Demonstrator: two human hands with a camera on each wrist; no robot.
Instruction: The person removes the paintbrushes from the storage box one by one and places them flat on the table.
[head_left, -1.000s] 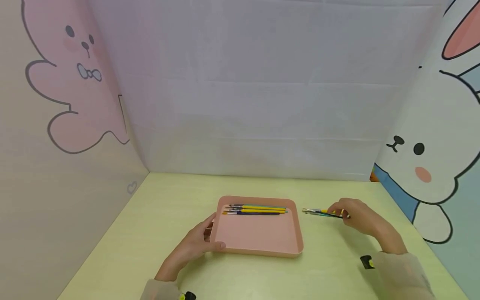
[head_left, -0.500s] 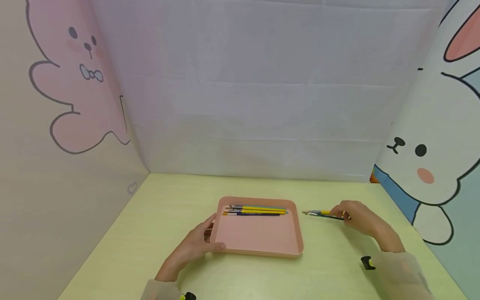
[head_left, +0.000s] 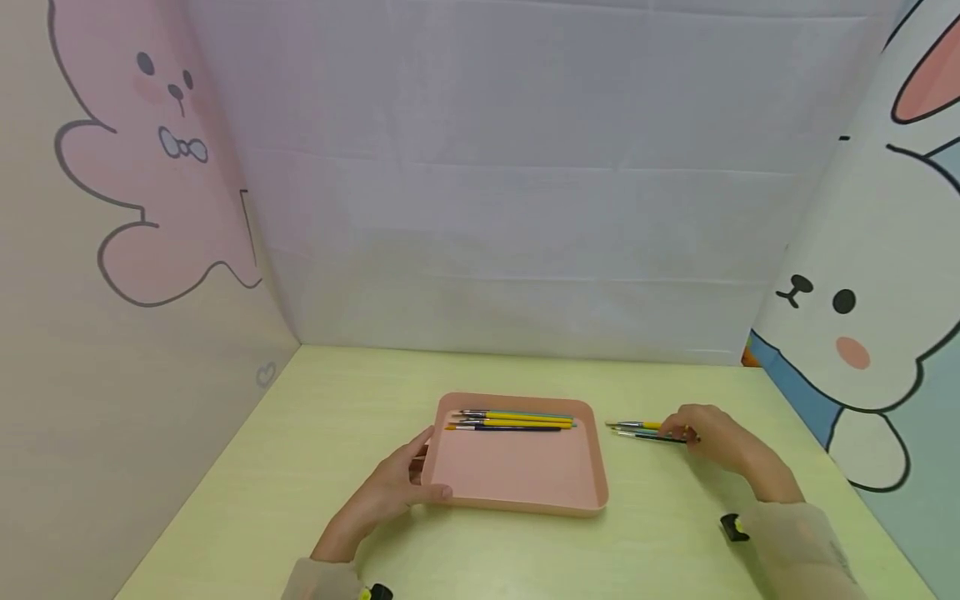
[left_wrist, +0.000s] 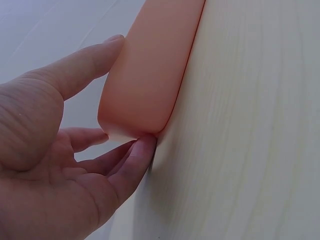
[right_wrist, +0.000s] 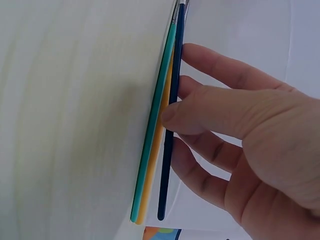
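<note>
In the head view, my left hand (head_left: 386,487) holds the near left corner of a pink tray (head_left: 517,471), thumb at the front rim and fingers along the left side. The left wrist view has the thumb on the tray's edge (left_wrist: 150,65) and fingertips low at its corner. To the tray's right, my right hand (head_left: 716,433) pinches a dark blue paintbrush (right_wrist: 166,175) between thumb and fingers. Beside that brush lie a yellow paintbrush (right_wrist: 148,185) and a teal paintbrush (right_wrist: 155,110), side by side, the thumb tip overlapping the yellow one.
Several paintbrushes (head_left: 517,422) with yellow, dark and teal handles lie along the tray's far side, bristles to the left. Pale wood-grain table (head_left: 360,392) surrounds the tray. A white sheet (head_left: 510,250) closes the back, and printed cartoon walls stand left and right.
My right hand has shifted slightly towards me. The dark brush has swung out from across the others to their near side. My left hand and the tray stay put.
</note>
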